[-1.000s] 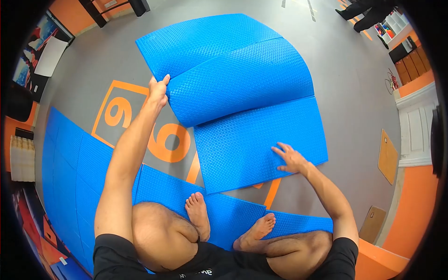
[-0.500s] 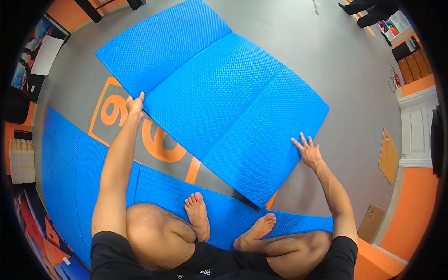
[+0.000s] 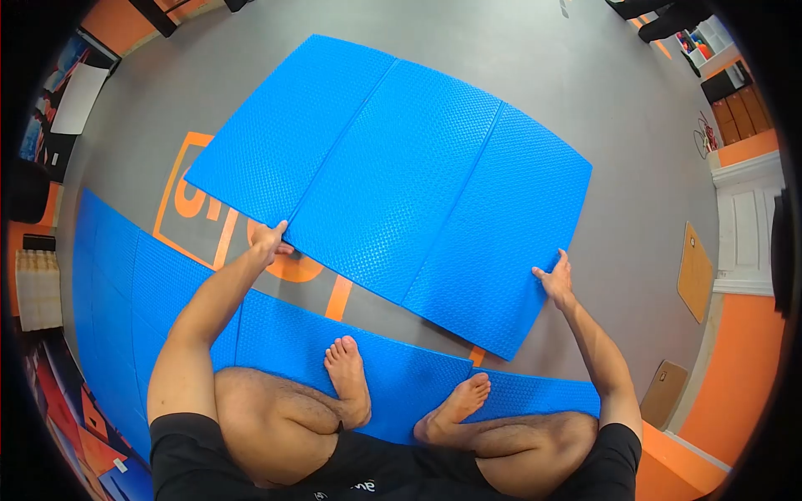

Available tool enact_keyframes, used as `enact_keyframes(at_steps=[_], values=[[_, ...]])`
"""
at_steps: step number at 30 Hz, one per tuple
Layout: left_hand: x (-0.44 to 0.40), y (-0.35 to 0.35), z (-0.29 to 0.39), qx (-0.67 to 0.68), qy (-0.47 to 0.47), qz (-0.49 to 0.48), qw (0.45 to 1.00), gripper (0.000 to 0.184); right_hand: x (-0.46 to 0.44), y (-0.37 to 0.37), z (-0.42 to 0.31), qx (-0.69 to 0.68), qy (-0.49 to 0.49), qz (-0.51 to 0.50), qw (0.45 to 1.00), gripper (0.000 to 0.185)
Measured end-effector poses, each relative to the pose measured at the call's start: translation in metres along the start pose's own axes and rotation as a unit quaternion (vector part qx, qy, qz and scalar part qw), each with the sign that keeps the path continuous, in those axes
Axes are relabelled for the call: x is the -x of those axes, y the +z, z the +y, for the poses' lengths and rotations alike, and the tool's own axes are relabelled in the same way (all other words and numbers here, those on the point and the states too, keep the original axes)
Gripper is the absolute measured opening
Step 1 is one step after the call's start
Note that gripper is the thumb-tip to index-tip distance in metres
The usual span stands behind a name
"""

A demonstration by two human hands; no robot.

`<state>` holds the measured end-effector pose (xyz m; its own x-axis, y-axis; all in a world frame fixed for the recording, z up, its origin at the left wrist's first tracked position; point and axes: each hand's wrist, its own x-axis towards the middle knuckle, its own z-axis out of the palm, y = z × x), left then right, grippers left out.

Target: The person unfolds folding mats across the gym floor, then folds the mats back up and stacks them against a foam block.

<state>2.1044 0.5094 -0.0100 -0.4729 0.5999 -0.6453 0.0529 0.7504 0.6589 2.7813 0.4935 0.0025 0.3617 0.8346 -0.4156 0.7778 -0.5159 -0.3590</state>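
A blue textured foam mat [image 3: 401, 175] with two fold lines lies in front of me, spread out over the grey floor and set at an angle. My left hand [image 3: 269, 242] grips its near edge close to the left fold line, thumb on top and fingers beneath. At the mat's right edge, my right hand [image 3: 558, 274] has thumb and fingers apart around the border; whether it presses on the edge is hard to tell. Under my bare feet runs a strip of similar blue mats [image 3: 292, 334], and a gap of floor separates it from the held mat's near edge.
Orange floor markings [image 3: 288, 265] show partly from under the mat. Wooden boards [image 3: 693, 271] lie by the right wall, near a white door [image 3: 743, 234]. A person's dark-clothed legs [image 3: 668, 17] appear at the top right. Stacked items [image 3: 40, 288] stand along the left wall.
The mat has turned, its left part coming down towards me and its near right corner moving away from the strip. My left hand moved down and right with it; my right hand shifted slightly.
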Motion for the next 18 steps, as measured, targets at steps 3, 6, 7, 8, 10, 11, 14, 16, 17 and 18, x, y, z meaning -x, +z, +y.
enact_keyframes(at_steps=[3,6,7,8,10,11,14,16,17,18], values=[[-0.011,0.006,-0.013,0.034,-0.044,-0.016,0.998,0.049,-0.008,-0.019,0.016,-0.061,0.000,0.033,0.998,0.093],[-0.012,0.014,-0.016,0.035,-0.086,-0.046,0.995,0.051,-0.012,-0.049,0.021,-0.135,-0.007,0.045,0.990,0.088],[-0.007,0.017,-0.012,0.035,-0.099,-0.061,0.993,0.052,-0.010,-0.065,0.015,-0.145,-0.019,0.051,0.988,0.086],[-0.001,0.016,-0.007,-0.034,-0.116,-0.081,0.989,0.053,-0.008,-0.081,0.010,-0.156,-0.031,0.057,0.986,0.085],[0.017,0.013,0.005,-0.170,-0.148,-0.120,0.967,0.056,-0.005,-0.103,-0.002,-0.189,-0.086,0.084,0.975,0.079],[0.021,0.014,0.006,-0.309,-0.083,-0.132,0.938,0.054,-0.005,-0.111,-0.007,-0.222,-0.116,0.093,0.964,0.079],[0.058,0.030,0.036,-0.632,0.068,-0.161,0.755,0.047,-0.004,-0.127,-0.025,-0.289,-0.217,0.114,0.925,0.079],[0.062,0.050,0.037,-0.606,0.203,-0.114,0.761,0.041,0.007,-0.133,-0.048,-0.320,-0.271,0.105,0.902,0.081],[0.062,0.061,0.038,-0.583,0.280,-0.107,0.755,0.041,0.017,-0.136,-0.064,-0.334,-0.289,0.090,0.893,0.082],[0.064,0.071,0.040,-0.556,0.354,-0.099,0.746,0.041,0.027,-0.137,-0.079,-0.346,-0.309,0.074,0.883,0.083]])
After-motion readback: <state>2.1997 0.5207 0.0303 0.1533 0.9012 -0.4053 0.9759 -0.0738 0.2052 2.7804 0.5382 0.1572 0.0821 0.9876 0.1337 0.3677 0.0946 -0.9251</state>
